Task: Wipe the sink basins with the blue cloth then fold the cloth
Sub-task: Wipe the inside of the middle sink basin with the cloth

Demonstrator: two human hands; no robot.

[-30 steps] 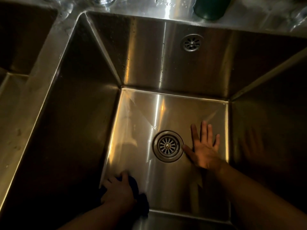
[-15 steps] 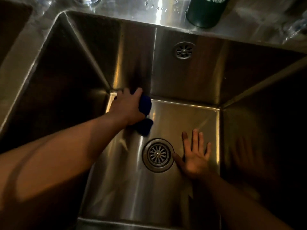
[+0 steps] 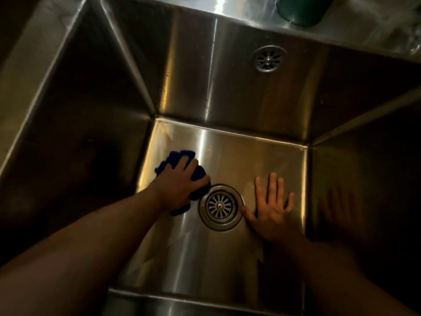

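I look down into a deep stainless steel sink basin [image 3: 227, 87]. My left hand [image 3: 180, 183] presses a bunched blue cloth [image 3: 176, 157] onto the basin floor, just left of the round drain strainer [image 3: 220, 206]. Its fingers curl over the cloth, which shows above the fingertips and under the thumb side. My right hand [image 3: 272, 207] lies flat on the floor to the right of the drain, fingers spread and straight, the thumb touching the drain's rim.
An overflow grille [image 3: 268, 58] sits high on the back wall. A dark green container [image 3: 300, 9] stands on the wet rear ledge at the top right. The steel divider [image 3: 29, 65] runs along the left side. The side walls are in deep shadow.
My left hand has swept the cloth from the near left corner up to the back left corner, then back toward the drain. My right hand has stayed flat beside the drain.
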